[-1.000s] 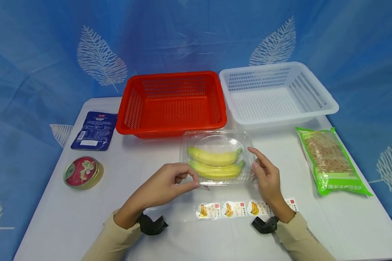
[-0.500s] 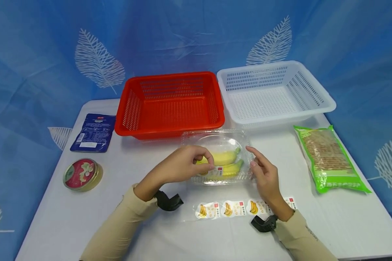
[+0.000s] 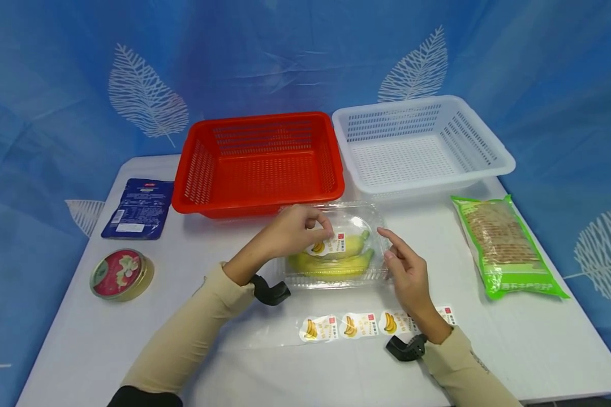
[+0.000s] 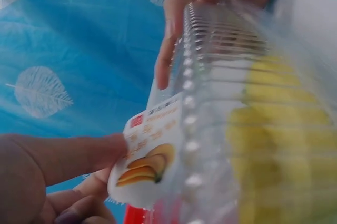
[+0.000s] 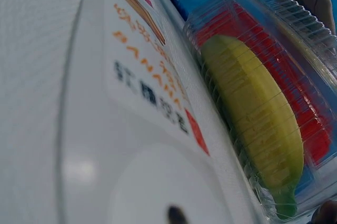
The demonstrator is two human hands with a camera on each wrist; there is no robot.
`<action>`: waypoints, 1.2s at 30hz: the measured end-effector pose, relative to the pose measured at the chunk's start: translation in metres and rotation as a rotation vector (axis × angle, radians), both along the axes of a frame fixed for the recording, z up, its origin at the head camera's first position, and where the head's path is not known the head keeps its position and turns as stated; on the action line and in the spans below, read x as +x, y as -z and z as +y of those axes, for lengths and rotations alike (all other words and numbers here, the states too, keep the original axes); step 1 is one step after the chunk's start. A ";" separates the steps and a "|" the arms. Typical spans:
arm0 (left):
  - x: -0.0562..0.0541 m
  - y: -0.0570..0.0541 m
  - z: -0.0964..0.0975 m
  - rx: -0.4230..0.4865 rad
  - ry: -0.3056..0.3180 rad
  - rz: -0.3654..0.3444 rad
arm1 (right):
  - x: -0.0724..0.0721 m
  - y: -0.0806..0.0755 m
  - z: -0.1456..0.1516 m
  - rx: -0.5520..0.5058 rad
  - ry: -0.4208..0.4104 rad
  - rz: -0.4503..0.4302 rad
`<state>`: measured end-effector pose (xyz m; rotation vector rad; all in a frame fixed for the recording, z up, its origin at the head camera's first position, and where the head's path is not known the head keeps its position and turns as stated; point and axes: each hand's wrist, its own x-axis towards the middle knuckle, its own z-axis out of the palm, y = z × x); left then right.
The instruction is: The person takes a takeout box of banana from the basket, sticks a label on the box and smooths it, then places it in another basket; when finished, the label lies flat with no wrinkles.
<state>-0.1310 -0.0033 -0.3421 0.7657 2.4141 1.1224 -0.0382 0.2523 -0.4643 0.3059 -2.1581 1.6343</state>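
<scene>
A clear plastic clamshell box (image 3: 362,213) with two bananas (image 3: 336,267) inside lies on the table, its lid shut. My left hand (image 3: 291,230) is over the box's left half and pinches a white banana sticker (image 3: 334,245) between thumb and index finger. In the left wrist view the sticker (image 4: 150,155) stands close to the lid's ridged edge; whether it touches the lid I cannot tell. At the box's right side rests my right hand (image 3: 411,278), index finger extended along the edge and thumb beside it. Its remaining fingers are partly hidden.
A strip of banana stickers (image 3: 358,325) lies in front of the box. Behind stand a red basket (image 3: 258,208) and a white basket (image 3: 438,182). On the left are a blue pouch (image 3: 141,208) and a round tin (image 3: 122,275); a green food bag (image 3: 504,243) lies right.
My left hand has carried the sticker from the box's front left corner up and over the lid, away from me. The right hand has stayed at the box's right edge.
</scene>
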 end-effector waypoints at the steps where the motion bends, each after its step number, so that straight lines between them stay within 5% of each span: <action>1: 0.000 0.001 0.001 0.008 -0.015 -0.008 | 0.000 0.000 0.000 0.002 -0.001 0.000; 31: -0.004 0.015 0.018 -0.123 -0.129 0.311 | 0.000 -0.001 0.000 0.026 0.023 0.002; 36: -0.002 0.013 0.018 -0.122 -0.140 0.303 | 0.001 0.000 0.000 0.016 0.018 -0.001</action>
